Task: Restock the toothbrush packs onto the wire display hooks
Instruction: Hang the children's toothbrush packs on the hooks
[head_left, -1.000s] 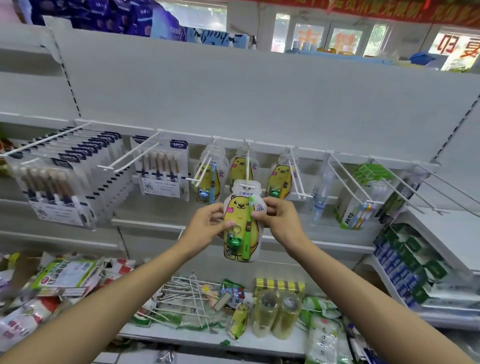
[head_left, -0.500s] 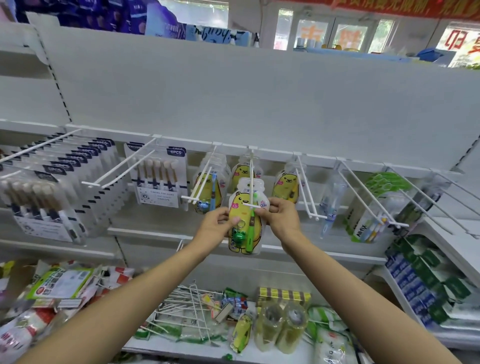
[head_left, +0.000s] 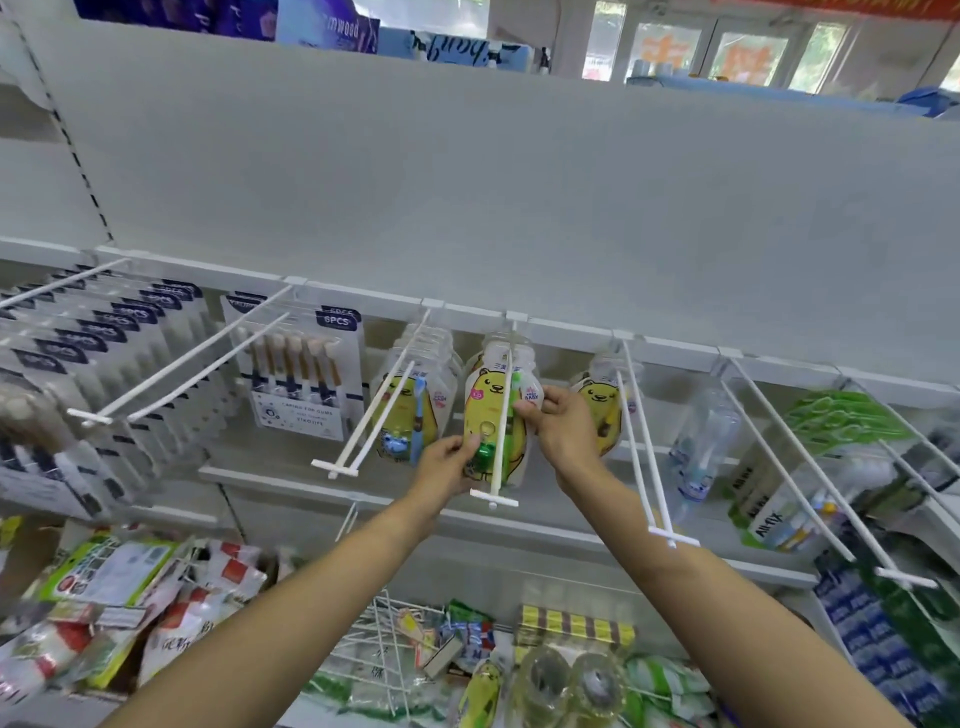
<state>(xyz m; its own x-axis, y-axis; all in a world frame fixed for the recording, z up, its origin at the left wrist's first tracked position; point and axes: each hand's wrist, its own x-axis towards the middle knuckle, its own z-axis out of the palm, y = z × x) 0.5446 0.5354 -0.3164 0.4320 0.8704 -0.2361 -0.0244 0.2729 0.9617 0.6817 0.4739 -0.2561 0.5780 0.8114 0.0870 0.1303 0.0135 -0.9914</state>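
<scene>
I have both hands up at the hook rail. My left hand (head_left: 451, 464) pinches the lower left edge of the yellow bear toothbrush pack (head_left: 493, 415), fingers curled onto its front beside the green toy part. My right hand (head_left: 563, 423) grips the pack's right edge higher up, thumb on the front near the green brush handle. The pack hangs upright on the middle wire hook (head_left: 501, 431), whose two white prongs run down across its face to a crossbar tip just below the pack's bottom edge. I can see more of the same packs behind it on that hook.

Just to the left, a second hook (head_left: 371, 415) carries similar bear packs with a blue brush (head_left: 415, 410). To the right, another hook (head_left: 641, 441) carries bear packs near the rail. Further left hang six-piece brush cards (head_left: 298, 374). On the lower shelf (head_left: 571, 566) lie loose wire hooks, bags and two clear bottles (head_left: 569, 686).
</scene>
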